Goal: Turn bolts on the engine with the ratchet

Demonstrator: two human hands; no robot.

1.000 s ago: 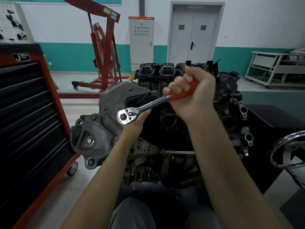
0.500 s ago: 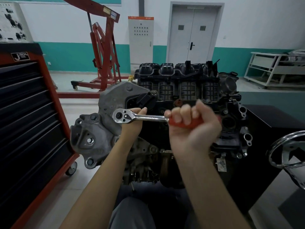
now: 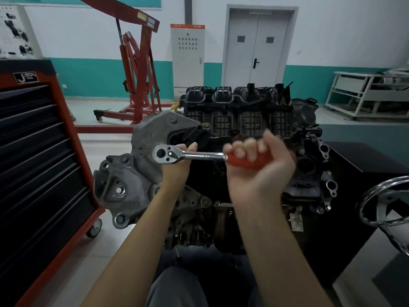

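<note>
The right hand (image 3: 259, 165) grips the ratchet (image 3: 199, 155) by its red handle. The left hand (image 3: 177, 167) cups the ratchet head against the engine (image 3: 243, 120). A tool cabinet (image 3: 33, 162) stands just left.

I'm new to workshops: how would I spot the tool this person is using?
Find the big grey and black engine in the middle. In front of it, the right hand grips a ratchet wrench; the left hand supports its head. It alone has a shiny chrome shaft and orange handle.

Both forearms are bare, without sleeves; grey trousers (image 3: 177, 289) cover the legs.
</note>
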